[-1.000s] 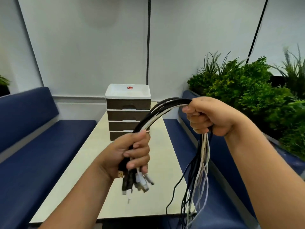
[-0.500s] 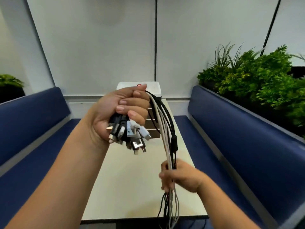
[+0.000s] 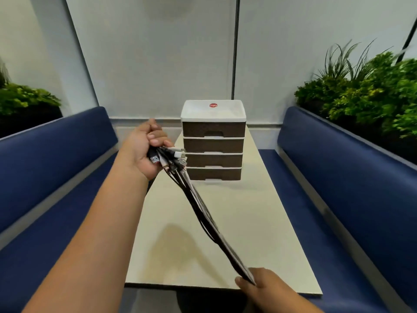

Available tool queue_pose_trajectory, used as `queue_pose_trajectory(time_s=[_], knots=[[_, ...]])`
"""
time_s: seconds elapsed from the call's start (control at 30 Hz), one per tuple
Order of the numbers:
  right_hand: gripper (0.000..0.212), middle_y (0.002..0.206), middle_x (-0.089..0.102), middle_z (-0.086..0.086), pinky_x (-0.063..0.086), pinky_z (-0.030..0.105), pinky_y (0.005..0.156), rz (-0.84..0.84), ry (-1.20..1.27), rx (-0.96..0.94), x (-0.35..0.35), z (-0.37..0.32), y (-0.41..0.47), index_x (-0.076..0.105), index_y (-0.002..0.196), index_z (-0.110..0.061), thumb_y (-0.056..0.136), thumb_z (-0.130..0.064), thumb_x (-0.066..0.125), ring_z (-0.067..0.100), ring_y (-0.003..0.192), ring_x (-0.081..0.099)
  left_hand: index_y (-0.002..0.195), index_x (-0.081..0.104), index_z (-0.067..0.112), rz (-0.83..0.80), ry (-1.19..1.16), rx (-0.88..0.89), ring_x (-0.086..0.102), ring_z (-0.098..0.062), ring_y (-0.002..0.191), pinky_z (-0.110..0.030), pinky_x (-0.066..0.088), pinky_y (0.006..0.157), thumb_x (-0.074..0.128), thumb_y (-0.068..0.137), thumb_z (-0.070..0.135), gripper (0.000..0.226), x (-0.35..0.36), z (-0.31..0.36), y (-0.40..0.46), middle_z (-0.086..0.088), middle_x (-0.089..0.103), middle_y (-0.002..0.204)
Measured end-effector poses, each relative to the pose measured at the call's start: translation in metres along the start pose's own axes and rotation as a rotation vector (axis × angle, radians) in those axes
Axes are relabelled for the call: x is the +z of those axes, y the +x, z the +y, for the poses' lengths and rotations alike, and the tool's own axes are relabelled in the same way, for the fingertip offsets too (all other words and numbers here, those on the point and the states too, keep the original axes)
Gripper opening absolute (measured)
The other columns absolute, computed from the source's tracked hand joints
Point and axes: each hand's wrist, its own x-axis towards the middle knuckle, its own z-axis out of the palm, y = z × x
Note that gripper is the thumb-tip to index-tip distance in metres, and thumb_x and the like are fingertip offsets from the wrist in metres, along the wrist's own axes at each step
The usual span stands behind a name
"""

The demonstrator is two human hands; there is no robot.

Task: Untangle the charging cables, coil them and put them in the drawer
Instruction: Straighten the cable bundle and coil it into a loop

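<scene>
A bundle of black and white charging cables (image 3: pixel 203 213) stretches taut and diagonally over the table. My left hand (image 3: pixel 146 150) grips the bundle near its plug ends, which stick out of my fist beside the drawer unit. My right hand (image 3: pixel 259 285) holds the lower part of the same bundle at the table's near edge; the cable tails below it are hidden. The drawer unit (image 3: pixel 213 141) is a white-topped stack of several brown drawers at the far end of the table, all closed.
The long cream table (image 3: pixel 259 222) runs between two blue bench seats, the left bench (image 3: pixel 45 177) and the right bench (image 3: pixel 349 177). Green plants (image 3: pixel 372 91) stand behind the right bench, and another plant (image 3: pixel 24 98) behind the left. A pale wall closes the far end.
My left hand has moved away and down toward the drawer unit. My right hand has slid down the bundle toward me, pulling the cables straight. The camera tilted down.
</scene>
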Motion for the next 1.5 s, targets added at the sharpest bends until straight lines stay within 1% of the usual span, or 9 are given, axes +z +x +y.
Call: queue_pose_trajectory(time_s=[0.27, 0.63, 0.73, 0.83, 1.07, 1.23, 1.33, 1.4, 1.5], knots=[[0.038, 0.072, 0.044, -0.003, 0.026, 0.023, 0.050, -0.073, -0.684, -0.045, -0.038, -0.083, -0.068, 0.038, 0.066, -0.022, 0.095, -0.046, 0.041, 0.018, 0.066, 0.044, 0.075, 0.046, 0.016, 0.201, 0.603, 0.224, 0.033, -0.010, 0.041, -0.025, 0.040, 0.050, 0.046, 0.102, 0.034, 0.032, -0.023, -0.063, -0.015, 0.005, 0.035, 0.049], [0.027, 0.062, 0.052, 0.001, 0.036, 0.022, 0.047, 0.050, -0.821, -0.326, -0.137, -0.178, -0.110, 0.055, 0.073, -0.023, 0.093, -0.042, 0.051, 0.011, 0.050, 0.043, 0.075, 0.055, 0.013, -0.391, 1.245, -0.060, 0.048, -0.011, 0.049, -0.023, 0.043, 0.056, 0.046, 0.101, 0.035, 0.035, 0.010, -0.085, -0.063, 0.004, 0.056, 0.059], [0.022, 0.061, 0.051, 0.001, 0.036, 0.023, 0.049, 0.018, -0.703, -0.377, -0.156, -0.181, -0.100, 0.062, 0.074, -0.025, 0.088, -0.039, 0.055, 0.009, 0.049, 0.039, 0.092, 0.060, -0.003, -0.606, 1.139, -0.227, 0.065, -0.014, 0.062, -0.021, 0.050, 0.061, 0.055, 0.096, 0.016, 0.020, 0.018, -0.087, -0.077, -0.006, 0.071, 0.076], [0.019, 0.061, 0.053, 0.004, 0.038, 0.028, 0.051, 0.007, -0.582, -0.380, -0.170, -0.175, -0.088, 0.064, 0.074, -0.023, 0.088, -0.036, 0.059, 0.010, 0.050, 0.041, 0.085, 0.052, 0.003, -0.758, 0.897, -0.397, 0.066, -0.031, 0.066, -0.044, 0.051, 0.077, 0.050, 0.095, 0.015, 0.016, 0.012, -0.090, -0.080, -0.015, 0.065, 0.066], [0.017, 0.050, 0.033, 0.003, 0.024, 0.026, 0.044, -0.135, -0.077, -0.335, -0.185, -0.140, -0.062, 0.056, 0.075, -0.005, 0.090, -0.010, 0.063, 0.015, 0.044, 0.025, 0.090, 0.059, 0.004, -0.883, 0.523, -0.595, 0.051, -0.011, 0.038, -0.018, 0.040, 0.042, 0.036, 0.086, 0.073, 0.073, 0.007, -0.097, -0.077, 0.002, 0.048, 0.048], [0.013, 0.058, 0.035, 0.008, 0.022, 0.025, 0.045, -0.136, 0.235, -0.426, -0.175, -0.115, -0.047, 0.060, 0.083, -0.004, 0.077, -0.014, 0.066, 0.014, 0.048, 0.029, 0.087, 0.048, 0.006, -0.957, 0.325, -0.602, 0.046, -0.004, 0.040, -0.020, 0.026, 0.043, 0.067, 0.082, 0.022, 0.025, 0.010, -0.104, -0.080, 0.008, 0.045, 0.050], [0.043, 0.074, 0.048, 0.016, 0.034, 0.033, 0.056, -0.143, 0.533, -0.510, -0.150, -0.101, -0.044, 0.055, 0.097, -0.006, 0.068, -0.030, 0.075, 0.026, 0.062, 0.041, 0.083, 0.045, 0.011, -0.947, 0.257, -0.644, 0.042, -0.003, 0.038, -0.019, 0.030, 0.045, 0.058, 0.089, 0.019, 0.016, 0.014, -0.106, -0.085, 0.010, 0.035, 0.048], [0.076, 0.094, 0.049, 0.035, 0.034, 0.057, 0.068, -0.144, 0.650, -0.554, -0.136, -0.090, -0.040, 0.051, 0.111, -0.002, 0.061, -0.049, 0.084, 0.040, 0.081, 0.040, 0.082, 0.041, 0.012, -0.941, 0.208, -0.664, 0.037, -0.007, 0.038, -0.020, 0.032, 0.046, 0.052, 0.090, 0.016, 0.014, 0.016, -0.106, -0.086, 0.009, 0.034, 0.049], [0.056, 0.114, 0.062, 0.025, 0.049, 0.046, 0.089, -0.084, 0.519, -0.659, -0.125, -0.090, -0.048, 0.057, 0.124, -0.006, 0.076, -0.019, 0.082, 0.035, 0.102, 0.059, 0.076, 0.024, 0.017, -0.933, 0.202, -0.661, 0.036, -0.008, 0.037, -0.020, 0.034, 0.046, 0.049, 0.089, 0.011, 0.028, 0.016, -0.108, -0.087, 0.008, 0.035, 0.047]])
